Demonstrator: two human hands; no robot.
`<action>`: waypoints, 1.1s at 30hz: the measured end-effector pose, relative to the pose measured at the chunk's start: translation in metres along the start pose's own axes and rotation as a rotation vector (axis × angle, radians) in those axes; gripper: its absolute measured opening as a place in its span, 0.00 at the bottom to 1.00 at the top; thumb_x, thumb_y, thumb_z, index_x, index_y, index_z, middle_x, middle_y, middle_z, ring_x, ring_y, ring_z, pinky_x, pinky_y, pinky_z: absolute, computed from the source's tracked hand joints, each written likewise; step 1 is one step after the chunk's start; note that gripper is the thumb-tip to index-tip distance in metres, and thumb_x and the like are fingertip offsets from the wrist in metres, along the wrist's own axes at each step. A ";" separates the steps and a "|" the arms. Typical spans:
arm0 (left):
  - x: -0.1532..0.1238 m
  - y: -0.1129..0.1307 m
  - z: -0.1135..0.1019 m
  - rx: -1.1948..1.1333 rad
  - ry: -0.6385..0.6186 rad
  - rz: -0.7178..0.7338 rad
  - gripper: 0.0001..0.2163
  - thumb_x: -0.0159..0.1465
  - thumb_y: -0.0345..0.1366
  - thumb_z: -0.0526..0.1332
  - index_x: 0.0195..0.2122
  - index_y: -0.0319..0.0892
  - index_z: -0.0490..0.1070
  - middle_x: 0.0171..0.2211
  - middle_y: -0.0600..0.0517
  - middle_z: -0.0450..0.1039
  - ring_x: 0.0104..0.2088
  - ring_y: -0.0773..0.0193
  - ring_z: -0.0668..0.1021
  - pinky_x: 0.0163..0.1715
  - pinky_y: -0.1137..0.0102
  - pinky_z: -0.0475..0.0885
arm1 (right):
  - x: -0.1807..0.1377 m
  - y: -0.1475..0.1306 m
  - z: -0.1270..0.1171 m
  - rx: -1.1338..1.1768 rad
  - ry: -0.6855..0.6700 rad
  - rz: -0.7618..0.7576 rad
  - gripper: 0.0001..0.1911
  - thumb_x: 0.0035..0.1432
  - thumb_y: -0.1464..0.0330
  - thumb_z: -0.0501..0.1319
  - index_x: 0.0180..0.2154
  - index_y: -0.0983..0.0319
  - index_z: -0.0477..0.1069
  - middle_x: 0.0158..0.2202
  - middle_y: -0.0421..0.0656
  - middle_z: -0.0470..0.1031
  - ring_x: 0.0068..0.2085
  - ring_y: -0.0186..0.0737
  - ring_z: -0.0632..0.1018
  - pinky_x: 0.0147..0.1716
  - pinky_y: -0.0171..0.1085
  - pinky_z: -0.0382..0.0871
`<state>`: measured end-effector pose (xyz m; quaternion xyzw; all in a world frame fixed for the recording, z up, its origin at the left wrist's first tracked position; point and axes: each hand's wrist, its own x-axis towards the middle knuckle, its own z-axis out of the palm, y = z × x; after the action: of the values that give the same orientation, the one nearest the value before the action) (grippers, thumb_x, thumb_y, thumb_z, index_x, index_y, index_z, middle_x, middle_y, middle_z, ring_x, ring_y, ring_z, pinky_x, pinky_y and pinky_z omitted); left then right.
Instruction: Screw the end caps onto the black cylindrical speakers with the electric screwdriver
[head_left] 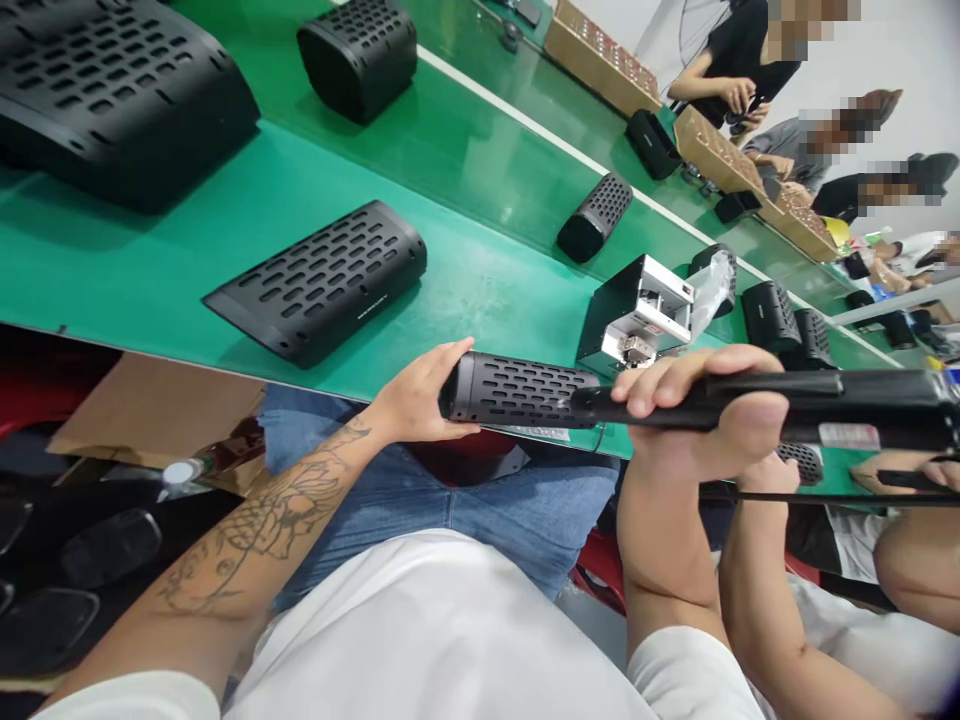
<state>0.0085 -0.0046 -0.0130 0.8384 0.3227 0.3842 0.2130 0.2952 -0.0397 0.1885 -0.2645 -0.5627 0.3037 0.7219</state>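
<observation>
My left hand point(417, 398) grips the left end of a black perforated speaker shell point(517, 390), held level over my lap at the conveyor's near edge. My right hand point(705, 400) is closed around a long black electric screwdriver point(832, 408), whose tip meets the shell's right end. A cable trails from the tool to the right. My left forearm is tattooed; I wear a white shirt and blue jeans.
A green conveyor belt point(465, 170) carries several black speaker shells point(322, 280), one large point(112, 90). A black-and-silver screw feeder point(637, 315) stands just behind my hands. A neighbour's arm point(757, 590) is at my right. Other people sit along cardboard trays point(600, 60) at the far side.
</observation>
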 end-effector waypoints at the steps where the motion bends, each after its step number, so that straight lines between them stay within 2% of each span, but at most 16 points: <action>1: 0.000 0.001 0.000 -0.004 0.007 0.005 0.61 0.66 0.56 0.82 0.89 0.42 0.48 0.79 0.30 0.71 0.76 0.31 0.79 0.77 0.42 0.78 | -0.007 -0.002 0.016 0.035 -0.085 0.020 0.14 0.74 0.51 0.71 0.45 0.54 0.83 0.24 0.33 0.77 0.18 0.36 0.77 0.22 0.39 0.82; 5: 0.002 0.003 0.002 -0.030 0.021 -0.008 0.61 0.65 0.57 0.82 0.89 0.42 0.50 0.78 0.30 0.73 0.75 0.31 0.80 0.77 0.43 0.78 | -0.023 0.007 0.062 0.063 -0.274 0.073 0.12 0.74 0.52 0.73 0.44 0.53 0.81 0.24 0.33 0.78 0.19 0.35 0.78 0.24 0.38 0.84; 10: 0.001 0.003 0.006 -0.062 0.032 -0.032 0.61 0.63 0.57 0.83 0.88 0.45 0.51 0.78 0.32 0.73 0.75 0.32 0.80 0.76 0.43 0.78 | -0.029 0.027 0.081 0.001 -0.271 0.116 0.16 0.72 0.51 0.74 0.39 0.53 0.76 0.23 0.32 0.77 0.18 0.35 0.77 0.23 0.38 0.84; 16: 0.003 0.004 0.008 -0.033 0.041 -0.032 0.59 0.64 0.58 0.82 0.87 0.42 0.54 0.75 0.31 0.75 0.72 0.32 0.82 0.73 0.43 0.79 | -0.039 0.036 0.080 0.063 -0.335 0.177 0.13 0.70 0.55 0.75 0.40 0.52 0.76 0.25 0.33 0.78 0.19 0.35 0.76 0.23 0.38 0.82; 22: 0.004 0.008 0.006 0.003 0.016 -0.060 0.57 0.63 0.59 0.81 0.85 0.39 0.57 0.73 0.30 0.77 0.69 0.32 0.84 0.71 0.44 0.78 | -0.043 0.045 0.070 0.014 -0.423 0.301 0.25 0.66 0.43 0.76 0.33 0.53 0.72 0.22 0.32 0.74 0.17 0.34 0.71 0.24 0.40 0.80; 24: 0.006 0.010 0.004 0.001 0.001 -0.082 0.56 0.64 0.59 0.80 0.85 0.39 0.58 0.73 0.30 0.77 0.70 0.32 0.83 0.71 0.45 0.78 | -0.043 0.048 0.067 0.025 -0.449 0.342 0.25 0.64 0.42 0.77 0.33 0.52 0.73 0.21 0.33 0.73 0.18 0.36 0.72 0.24 0.41 0.80; 29: 0.008 0.009 0.001 -0.010 -0.027 -0.127 0.56 0.62 0.59 0.80 0.84 0.41 0.59 0.74 0.32 0.77 0.72 0.32 0.82 0.73 0.44 0.76 | -0.048 0.054 0.064 0.064 -0.465 0.337 0.21 0.65 0.48 0.78 0.34 0.53 0.75 0.23 0.34 0.76 0.19 0.37 0.75 0.25 0.42 0.80; 33: -0.002 0.012 0.007 0.023 0.013 -0.139 0.54 0.63 0.57 0.80 0.84 0.43 0.59 0.74 0.32 0.76 0.72 0.32 0.81 0.74 0.43 0.76 | -0.054 0.045 0.067 -0.051 -0.413 0.380 0.24 0.63 0.44 0.79 0.37 0.53 0.75 0.24 0.33 0.76 0.23 0.38 0.78 0.29 0.43 0.82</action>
<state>0.0177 -0.0158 -0.0110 0.8137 0.3860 0.3703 0.2276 0.2141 -0.0469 0.1360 -0.3158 -0.6457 0.4670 0.5150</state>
